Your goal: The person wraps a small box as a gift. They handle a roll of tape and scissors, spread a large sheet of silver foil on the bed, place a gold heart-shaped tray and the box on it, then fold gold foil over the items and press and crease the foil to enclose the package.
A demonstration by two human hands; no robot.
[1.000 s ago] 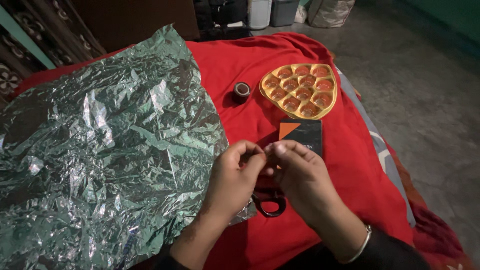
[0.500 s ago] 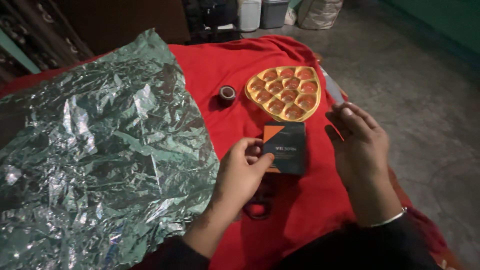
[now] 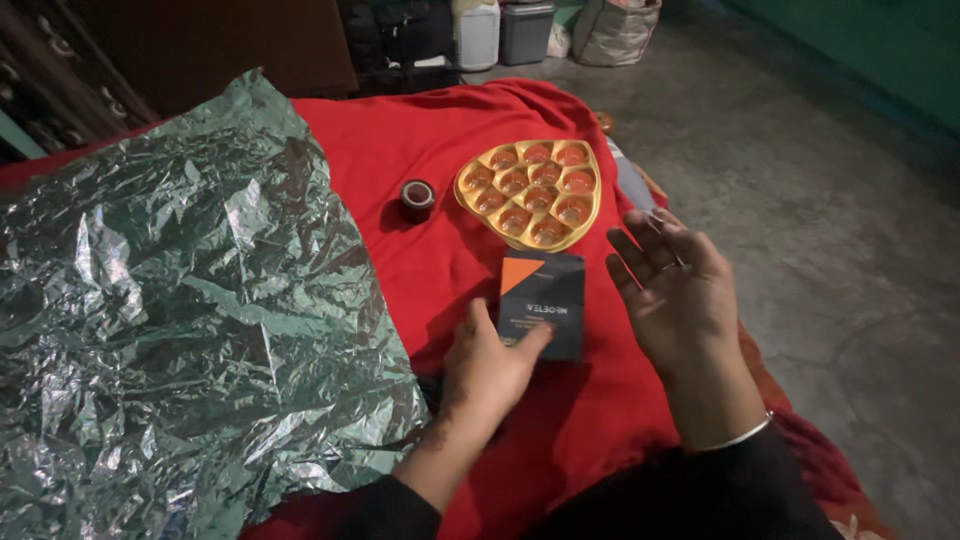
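Observation:
My left hand [image 3: 490,365] lies flat on the red cloth [image 3: 440,150], its fingertips touching the near edge of a small dark box with an orange corner [image 3: 543,303]. My right hand [image 3: 678,290] hovers to the right of the box, palm turned up, fingers spread, holding nothing that I can see. Beyond the box sits a gold heart-shaped tray [image 3: 530,192] with several round cups. A small roll of brown tape [image 3: 417,198] stands left of the tray.
A large crinkled sheet of silver-green foil [image 3: 170,300] covers the left side of the cloth. Grey concrete floor [image 3: 830,200] lies to the right. Containers and a bag [image 3: 545,30] stand at the far end.
My hands, pinched together over the box a second ago, have come apart. The left dropped flat onto the cloth, covering the scissors seen earlier; the right swung out and opened palm up.

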